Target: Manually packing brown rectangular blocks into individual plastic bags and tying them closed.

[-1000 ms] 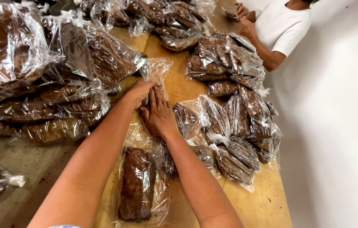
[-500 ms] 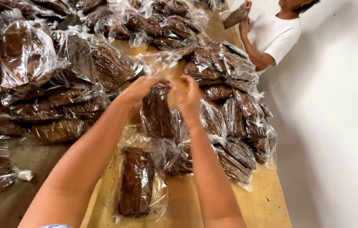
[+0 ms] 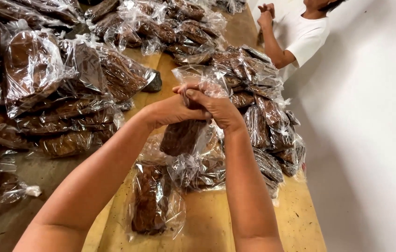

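Wooden surface [image 3: 207,228] below grip: my left hand [image 3: 170,112] and right hand [image 3: 219,109] pinch shut the neck of a clear plastic bag of brown slabs [image 3: 184,135], lifted.

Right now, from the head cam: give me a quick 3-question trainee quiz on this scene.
1. True or false: both hands grip the neck of the raised bag.
2. What lies flat on the wooden table just below the wrists? A) a metal tray B) a clear bag with a brown slab C) a knife
3. What colour is the co-worker's shirt?

Key: 1 true, left hand and right hand meet at its top. 2 B. 3 white.
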